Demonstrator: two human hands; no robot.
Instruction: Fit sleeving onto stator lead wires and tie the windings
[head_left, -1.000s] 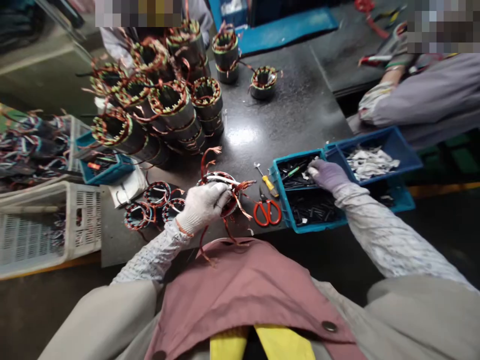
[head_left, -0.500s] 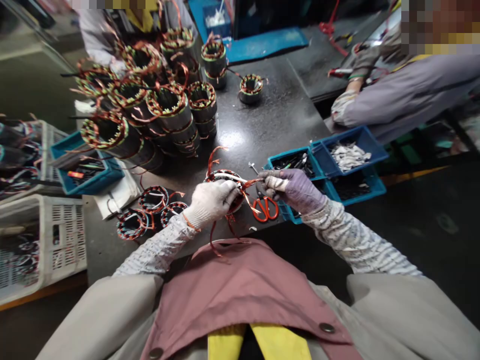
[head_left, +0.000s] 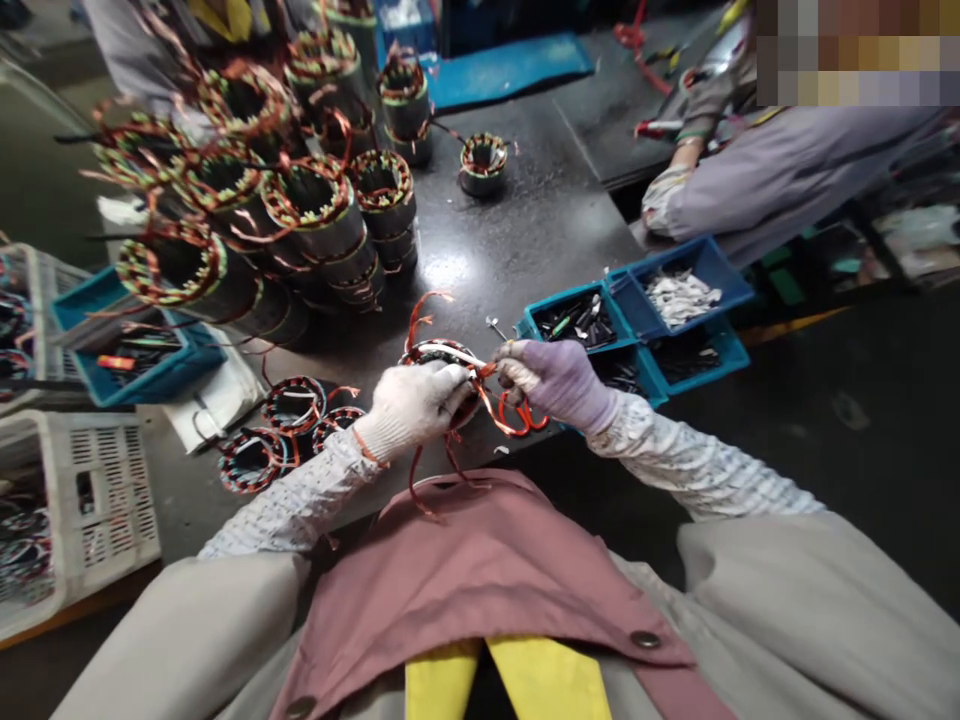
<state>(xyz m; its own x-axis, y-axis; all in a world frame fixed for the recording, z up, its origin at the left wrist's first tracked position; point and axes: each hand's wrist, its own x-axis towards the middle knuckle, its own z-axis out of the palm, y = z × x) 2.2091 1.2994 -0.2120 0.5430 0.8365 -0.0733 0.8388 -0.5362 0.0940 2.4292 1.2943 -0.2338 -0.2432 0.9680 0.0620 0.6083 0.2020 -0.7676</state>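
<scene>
Nearest is the dusty pink cloth apron (head_left: 480, 570), just this side of the fingers. The left hand (head_left: 416, 402), in a white knit glove, has its fingers closed on a round ring of dark and red wire windings (head_left: 435, 349), right where a copper bundle leaves the edge. Can't tell exactly what's between those fingertips. The ring sits on the table under that hand. The right hand (head_left: 559, 380), in a purple and off-white glove, is pinching the bundle of bare copper-orange wire ends (head_left: 487, 371) just beside the left fingertips.

Scissors with red loop handles (head_left: 525, 414) lie just under the right fingers, partly hidden. Left of the left fingers there's a cluster of small red-and-black wire rings (head_left: 292, 404). Past the right fingers is a teal plastic bin (head_left: 562, 298) of dark bits, and farther right a blue plastic bin (head_left: 705, 315) of white pieces.

Beyond the left fingers are stacked grey metal cylinders with copper windings (head_left: 330, 245). Farther off: one short copper-wound cylinder (head_left: 484, 182) and a co-worker's grey sleeve (head_left: 780, 190).
</scene>
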